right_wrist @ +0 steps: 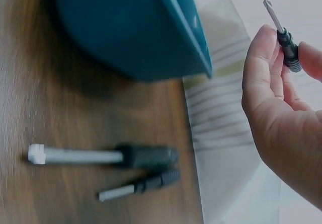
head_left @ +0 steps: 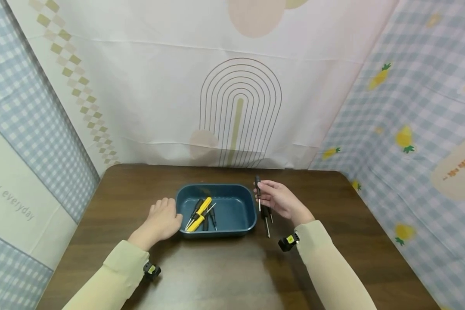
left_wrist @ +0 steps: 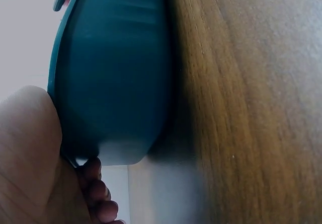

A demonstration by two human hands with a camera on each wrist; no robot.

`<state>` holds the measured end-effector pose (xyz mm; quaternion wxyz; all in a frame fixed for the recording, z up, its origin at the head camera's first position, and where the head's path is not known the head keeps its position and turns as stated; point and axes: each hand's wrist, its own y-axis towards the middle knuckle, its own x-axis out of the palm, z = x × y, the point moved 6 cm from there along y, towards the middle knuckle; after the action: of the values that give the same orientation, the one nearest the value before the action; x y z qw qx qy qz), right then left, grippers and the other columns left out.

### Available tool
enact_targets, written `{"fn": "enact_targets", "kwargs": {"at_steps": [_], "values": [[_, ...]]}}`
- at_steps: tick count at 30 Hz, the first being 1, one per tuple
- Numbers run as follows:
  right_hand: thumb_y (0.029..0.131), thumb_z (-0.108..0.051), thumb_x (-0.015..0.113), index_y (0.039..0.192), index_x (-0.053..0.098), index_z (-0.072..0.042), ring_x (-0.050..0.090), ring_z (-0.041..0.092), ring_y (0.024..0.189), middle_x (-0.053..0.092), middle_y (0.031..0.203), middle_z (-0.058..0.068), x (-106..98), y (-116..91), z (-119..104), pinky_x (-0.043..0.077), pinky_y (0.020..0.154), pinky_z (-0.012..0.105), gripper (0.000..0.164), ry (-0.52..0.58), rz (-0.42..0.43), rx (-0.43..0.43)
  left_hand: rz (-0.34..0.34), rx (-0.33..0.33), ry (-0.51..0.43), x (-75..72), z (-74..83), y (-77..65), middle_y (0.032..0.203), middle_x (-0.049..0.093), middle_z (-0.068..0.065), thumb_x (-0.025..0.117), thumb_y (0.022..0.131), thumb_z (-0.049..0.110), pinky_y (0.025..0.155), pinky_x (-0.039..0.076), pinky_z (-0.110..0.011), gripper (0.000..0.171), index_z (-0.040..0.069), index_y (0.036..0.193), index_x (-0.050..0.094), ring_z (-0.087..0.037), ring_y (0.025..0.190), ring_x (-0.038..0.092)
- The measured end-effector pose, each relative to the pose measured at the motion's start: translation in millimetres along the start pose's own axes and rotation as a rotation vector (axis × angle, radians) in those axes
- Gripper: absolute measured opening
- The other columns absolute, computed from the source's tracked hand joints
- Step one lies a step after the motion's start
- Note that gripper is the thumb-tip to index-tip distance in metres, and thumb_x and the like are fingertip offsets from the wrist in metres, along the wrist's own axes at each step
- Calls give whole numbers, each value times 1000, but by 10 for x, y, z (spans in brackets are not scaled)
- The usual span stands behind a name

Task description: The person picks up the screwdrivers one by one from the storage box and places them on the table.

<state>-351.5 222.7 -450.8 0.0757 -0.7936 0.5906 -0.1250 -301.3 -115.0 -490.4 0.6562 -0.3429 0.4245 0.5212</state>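
A dark blue bin (head_left: 232, 213) stands on the table with several screwdrivers (head_left: 197, 218) in its left part, some yellow-handled and some black. My left hand (head_left: 163, 218) grips the bin's left end, thumb at the rim and fingertips showing below it in the left wrist view. Beside the right end, my right hand (head_left: 280, 200) holds up a small black-handled screwdriver (right_wrist: 287, 48) between thumb and fingers. Its bare metal shaft points down in the head view. Below this hand lie a longer black-handled screwdriver (right_wrist: 85, 156) and a shorter one (right_wrist: 136, 188) on the table.
The brown wooden table (head_left: 217, 275) ends at a white patterned cloth (head_left: 159, 107) behind the bin. Blue checked cloths (head_left: 410, 129) hang at both sides. A small black camera (head_left: 288, 242) is strapped to each wrist.
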Motion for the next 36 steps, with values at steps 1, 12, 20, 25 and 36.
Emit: {"fn": "enact_targets", "kwargs": {"at_steps": [1,12,20,25,36], "values": [[96,-23,60,127,48,6,63,22,94,59,112,18,-41,-16,5,50,87,37,43,-6,5,0,1,0,2,-3,3,1,99,46,-15,53,90,27,86,33,-51,38,-6,109,49,-34,95,41],[97,-23,59,129,49,10,61,24,104,55,123,23,-637,-136,207,51,86,34,47,-255,198,50,-12,-5,2,-35,44,-12,99,46,-15,54,91,26,86,34,-50,39,-7,112,49,-33,96,42],[96,-16,60,114,62,11,66,21,88,62,111,21,-873,-76,438,54,78,36,33,-459,302,96,-9,-12,10,-39,34,-12,99,46,-15,53,91,27,85,34,-51,40,-7,112,49,-33,95,42],[94,-13,61,105,66,11,65,23,87,62,109,21,-876,-69,466,54,78,38,27,-535,348,86,-7,-15,9,-22,45,8,100,46,-15,53,91,28,86,34,-50,41,-7,113,49,-33,96,41],[93,-15,64,98,69,10,66,25,88,63,105,18,-817,-62,502,53,81,40,26,-598,377,133,-15,-18,14,-26,32,-5,101,47,-15,53,91,27,86,34,-51,43,-8,115,48,-33,96,41]]}}
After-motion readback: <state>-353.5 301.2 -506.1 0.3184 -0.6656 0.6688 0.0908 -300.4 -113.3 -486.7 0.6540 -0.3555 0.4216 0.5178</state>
